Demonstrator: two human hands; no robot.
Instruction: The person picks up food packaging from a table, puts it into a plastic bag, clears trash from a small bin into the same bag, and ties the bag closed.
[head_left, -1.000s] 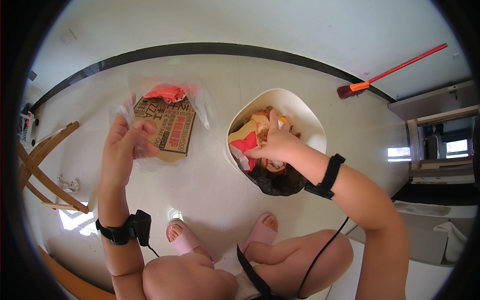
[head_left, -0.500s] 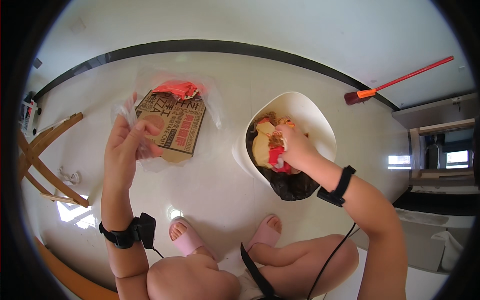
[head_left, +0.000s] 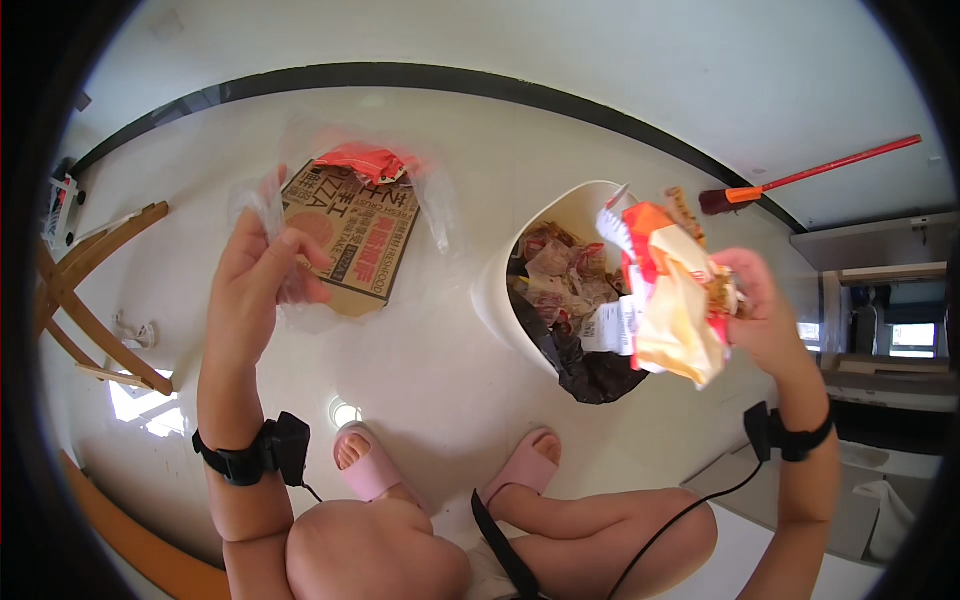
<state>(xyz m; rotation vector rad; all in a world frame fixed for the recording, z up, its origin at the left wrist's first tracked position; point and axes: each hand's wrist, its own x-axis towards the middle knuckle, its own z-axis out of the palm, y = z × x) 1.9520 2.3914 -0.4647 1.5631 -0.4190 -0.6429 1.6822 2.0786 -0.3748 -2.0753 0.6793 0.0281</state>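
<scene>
My left hand (head_left: 268, 262) is closed on the edge of a clear plastic bag (head_left: 436, 200), holding it up at its left side. Inside the bag lie a flat cardboard pizza box (head_left: 350, 240) and a crumpled red wrapper (head_left: 365, 161). My right hand (head_left: 762, 310) grips a crumpled yellow, red and white food packet (head_left: 672, 290) above the right side of a cream trash bin (head_left: 500, 292). Several clear and reddish wrappers (head_left: 568, 272) fill the bin, which has a black liner (head_left: 590, 372) hanging over its near rim.
A broom with a red handle (head_left: 840, 162) leans at the wall on the right. Wooden crossed legs (head_left: 75, 290) stand at the left, with a small white object (head_left: 135, 332) beside them. My feet in pink slippers (head_left: 525, 468) are on the floor below the bin.
My right hand has come up out of the bin and moved right, lifting the food packet with it. The wrappers in the bin now show. My left hand keeps hold of the bag.
</scene>
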